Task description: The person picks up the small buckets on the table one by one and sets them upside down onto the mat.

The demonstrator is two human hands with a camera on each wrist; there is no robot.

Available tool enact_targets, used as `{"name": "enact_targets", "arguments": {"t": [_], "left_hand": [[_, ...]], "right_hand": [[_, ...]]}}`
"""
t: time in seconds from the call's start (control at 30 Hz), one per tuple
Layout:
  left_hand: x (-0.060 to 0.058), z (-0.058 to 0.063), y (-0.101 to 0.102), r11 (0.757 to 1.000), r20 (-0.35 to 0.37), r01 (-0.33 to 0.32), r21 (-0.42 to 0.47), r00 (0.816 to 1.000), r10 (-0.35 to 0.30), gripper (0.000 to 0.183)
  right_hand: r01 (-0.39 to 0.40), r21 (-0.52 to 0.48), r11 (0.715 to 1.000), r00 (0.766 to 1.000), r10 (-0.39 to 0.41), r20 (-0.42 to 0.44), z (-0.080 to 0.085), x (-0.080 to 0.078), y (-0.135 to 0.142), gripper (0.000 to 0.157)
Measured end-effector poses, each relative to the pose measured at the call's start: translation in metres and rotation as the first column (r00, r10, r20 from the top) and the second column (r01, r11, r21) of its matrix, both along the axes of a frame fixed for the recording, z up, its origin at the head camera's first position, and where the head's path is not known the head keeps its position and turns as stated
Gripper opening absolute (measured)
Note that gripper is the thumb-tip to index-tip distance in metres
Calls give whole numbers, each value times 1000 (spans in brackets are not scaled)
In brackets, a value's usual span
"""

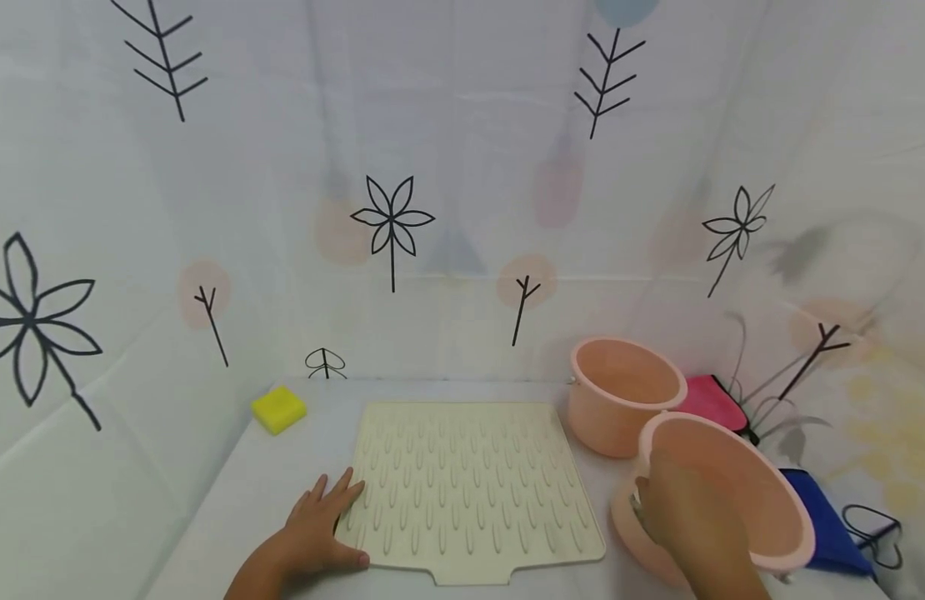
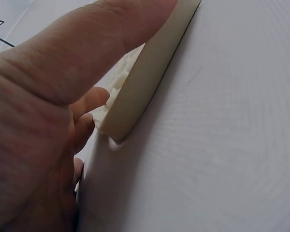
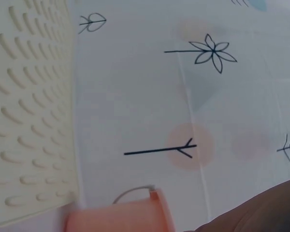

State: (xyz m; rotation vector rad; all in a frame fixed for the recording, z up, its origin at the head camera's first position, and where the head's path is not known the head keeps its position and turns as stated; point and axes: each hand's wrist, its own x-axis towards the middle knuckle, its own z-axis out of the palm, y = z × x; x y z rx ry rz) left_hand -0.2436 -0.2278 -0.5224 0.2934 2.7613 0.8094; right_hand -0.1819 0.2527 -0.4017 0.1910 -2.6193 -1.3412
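Note:
A cream washboard (image 1: 470, 483) with rows of raised ridges lies flat on the white table. My left hand (image 1: 312, 533) rests at its near left corner, fingers spread and fairly straight; in the left wrist view the thumb (image 2: 101, 43) reaches along the thick edge of the washboard. To the right, my right hand (image 1: 691, 517) holds the nearer peach bucket (image 1: 777, 508) at its left side, beside a bit of its metal handle. That bucket leans, and the hand's fingertips are partly hidden. At the right wrist view's lower corner only a blurred part of the hand shows.
A second peach bucket (image 1: 620, 383) stands behind the held one. A red cloth item (image 1: 706, 400) and a blue one (image 1: 826, 521) lie at the right. The yellow sponge (image 1: 278, 409) sits at the back left. A patterned white curtain (image 1: 462, 125) hangs behind the table.

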Motion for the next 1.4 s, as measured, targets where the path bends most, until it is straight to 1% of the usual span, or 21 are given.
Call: {"name": "enact_targets", "arguments": {"t": [0.03, 0.07, 0.1, 0.13, 0.17, 0.2, 0.23, 0.3, 0.33, 0.4, 0.47, 0.53, 0.6, 0.67, 0.8, 0.9, 0.93, 1.03, 1.13, 1.3, 1.4], "left_hand": [[0, 1, 0, 1000, 3, -3, 0, 1000, 3, 115], [0, 1, 0, 1000, 5, -6, -1, 1000, 6, 115], [0, 1, 0, 1000, 9, -11, 0, 1000, 11, 115], [-1, 1, 1, 1000, 15, -15, 0, 1000, 15, 115], [-2, 0, 1, 1000, 15, -18, -1, 1000, 18, 115], [-2, 0, 1, 1000, 16, -18, -1, 1000, 18, 115], [-2, -1, 0, 1000, 15, -17, -1, 1000, 17, 115], [-3, -3, 0, 1000, 13, -19, 0, 1000, 19, 115], [-3, -4, 0, 1000, 11, -18, 0, 1000, 18, 115], [-3, -4, -1, 1000, 4, -15, 2, 1000, 15, 115], [-3, -5, -1, 1000, 2, -16, 2, 1000, 16, 116], [-2, -3, -1, 1000, 3, -19, 8, 1000, 19, 118], [-2, -2, 0, 1000, 1, -23, 14, 1000, 23, 121], [-2, -2, 0, 1000, -1, -26, 18, 1000, 26, 123], [-3, -3, -1, 1000, 7, -24, 15, 1000, 24, 124], [-5, -5, -1, 1000, 14, -23, 3, 1000, 22, 123], [-5, -5, -1, 1000, 16, -23, 0, 1000, 23, 122], [-5, -6, -1, 1000, 17, -26, -4, 1000, 26, 122], [-5, -5, 0, 1000, 18, -29, 0, 999, 29, 123], [-6, -6, -1, 999, 27, -33, 1, 999, 33, 124], [-5, -6, 0, 999, 37, -36, -3, 999, 36, 124]], "right_hand": [[54, -118, 992, 996, -44, 81, 6, -4, -1, 52], [86, -201, 976, 991, -62, 122, 9, -6, -2, 49], [133, -336, 932, 986, -89, 143, 11, -6, -2, 45], [135, -417, 899, 987, -86, 134, 12, -4, -3, 43], [132, -506, 852, 990, -84, 116, 13, -3, -4, 40], [142, -589, 796, 990, -100, 103, 13, -3, -6, 38], [135, -649, 749, 991, -105, 85, 13, -2, -7, 37], [103, -738, 667, 992, -120, 30, 13, -3, -10, 35], [76, -754, 653, 992, -125, -8, 14, -3, -11, 37], [17, -813, 581, 987, -138, -77, 15, -5, -13, 41], [-41, -865, 500, 981, -146, -131, 17, -6, -16, 44], [-57, -891, 450, 979, -150, -139, 21, -6, -19, 43], [-23, -926, 378, 982, -167, -93, 25, -5, -21, 38], [7, -941, 338, 983, -175, -55, 29, -5, -23, 38], [74, -958, 276, 981, -195, 19, 36, -4, -27, 37], [113, -972, 208, 975, -210, 69, 41, -5, -31, 37], [133, -975, 176, 972, -215, 94, 43, -5, -32, 37], [154, -983, 105, 966, -224, 127, 45, -5, -37, 35], [138, -987, 88, 969, -220, 116, 45, -5, -40, 33], [99, -991, 94, 977, -198, 78, 42, -2, -48, 35], [71, -995, 71, 979, -198, 55, 40, -1, -52, 38]]}}
